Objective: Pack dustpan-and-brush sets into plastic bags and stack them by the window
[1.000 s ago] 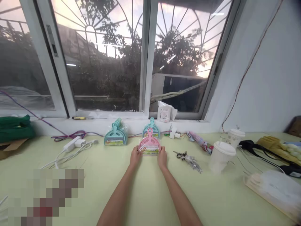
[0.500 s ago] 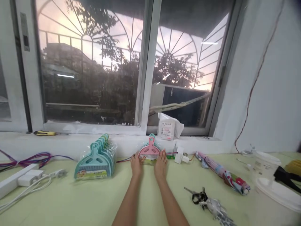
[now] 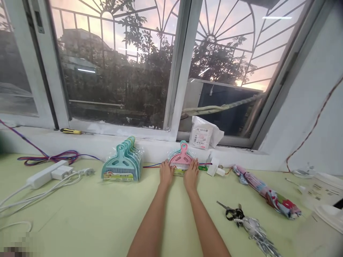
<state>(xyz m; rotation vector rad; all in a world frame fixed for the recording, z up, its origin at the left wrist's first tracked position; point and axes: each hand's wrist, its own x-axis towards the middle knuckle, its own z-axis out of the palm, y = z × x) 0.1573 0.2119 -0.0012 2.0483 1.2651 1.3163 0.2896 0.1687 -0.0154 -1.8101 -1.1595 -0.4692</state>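
Observation:
A small stack of dustpan and brush sets (image 3: 182, 157) stands upright against the wall under the window, a pink one in front and teal edges showing behind it. My left hand (image 3: 166, 172) is closed on its left side. On the right side, my right hand (image 3: 191, 174) grips it too, fingers along the edge. The fingertips are partly hidden by the pans. Farther left, a larger row of teal dustpan and brush sets (image 3: 122, 165) in clear wrapping leans together, apart from both hands.
A white power strip (image 3: 48, 175) with cables lies left. Right are a white plug adapter (image 3: 214, 167), a folded floral umbrella (image 3: 265, 191), keys (image 3: 235, 214) and white tubs (image 3: 321, 189). A screwdriver (image 3: 70, 131) and a wrapped white packet (image 3: 201, 135) rest on the sill.
The view has tilted down and turned slightly, so everything sits higher and the left part of the table shows more. Both hands stay on the pink-fronted stack.

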